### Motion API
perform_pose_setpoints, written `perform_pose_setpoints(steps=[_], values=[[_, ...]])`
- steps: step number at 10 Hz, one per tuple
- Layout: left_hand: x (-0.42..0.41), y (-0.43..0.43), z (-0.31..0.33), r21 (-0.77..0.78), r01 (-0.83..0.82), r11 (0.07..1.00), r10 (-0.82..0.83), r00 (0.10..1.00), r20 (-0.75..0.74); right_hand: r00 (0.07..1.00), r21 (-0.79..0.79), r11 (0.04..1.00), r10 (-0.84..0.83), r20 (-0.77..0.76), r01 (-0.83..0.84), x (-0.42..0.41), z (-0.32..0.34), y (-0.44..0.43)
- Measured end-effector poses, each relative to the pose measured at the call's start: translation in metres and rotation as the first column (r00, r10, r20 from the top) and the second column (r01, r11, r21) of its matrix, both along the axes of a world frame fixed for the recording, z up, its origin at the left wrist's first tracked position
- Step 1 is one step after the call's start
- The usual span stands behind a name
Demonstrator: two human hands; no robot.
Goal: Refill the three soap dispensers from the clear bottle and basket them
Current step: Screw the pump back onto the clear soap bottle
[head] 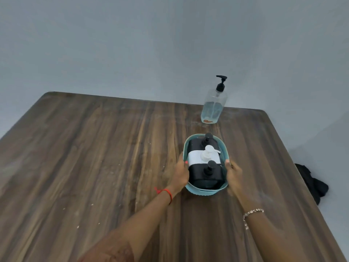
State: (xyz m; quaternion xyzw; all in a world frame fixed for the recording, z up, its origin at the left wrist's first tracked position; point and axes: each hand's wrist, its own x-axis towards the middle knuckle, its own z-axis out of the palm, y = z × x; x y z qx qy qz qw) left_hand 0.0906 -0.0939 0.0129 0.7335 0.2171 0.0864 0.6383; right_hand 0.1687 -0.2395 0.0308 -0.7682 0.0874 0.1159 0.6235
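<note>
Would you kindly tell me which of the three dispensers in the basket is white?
The middle dispenser: it alone is white; the far dispenser and near dispenser in the basket are black.

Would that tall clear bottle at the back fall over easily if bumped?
Probably fairly easily: the clear bottle is tall and narrow, with a black pump on top. The liquid fills roughly its lower half, which should steady it somewhat. Its flat base rests on the table, so sliding seems likelier than rolling.

A red thread bracelet [168, 193] circles the left wrist, behind the fingers [182, 165]; a silver beaded bracelet [252, 212] rings the right. The left thumbnail [186, 162] is painted red.
</note>
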Motion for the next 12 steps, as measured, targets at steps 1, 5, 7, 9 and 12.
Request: perform_pose_setpoints(steps=[1,5,7,9,12], values=[[-0.018,0.038,-0.008,0.043,-0.049,0.998,0.05,0.998,-0.022,0.997,-0.015,0.998,0.068,0.028,-0.068,-0.017,0.005,0.036],[-0.096,0.138,-0.006,0.111,-0.097,0.989,0.107,0.99,-0.088,0.986,0.038,0.985,0.167,0.006,-0.167,-0.086,-0.015,0.141],[-0.102,0.146,-0.01,0.093,-0.082,0.992,0.091,0.991,-0.097,0.977,-0.056,0.976,0.212,0.026,-0.21,-0.093,-0.018,0.144],[-0.105,0.151,-0.006,0.123,0.016,0.992,0.002,0.99,-0.141,0.951,-0.156,0.94,0.309,0.012,-0.304,-0.099,-0.013,0.144],[-0.12,0.14,-0.003,0.241,0.013,0.97,0.01,0.996,-0.093,0.947,-0.244,0.932,0.302,0.11,-0.269,-0.132,0.001,0.132]])
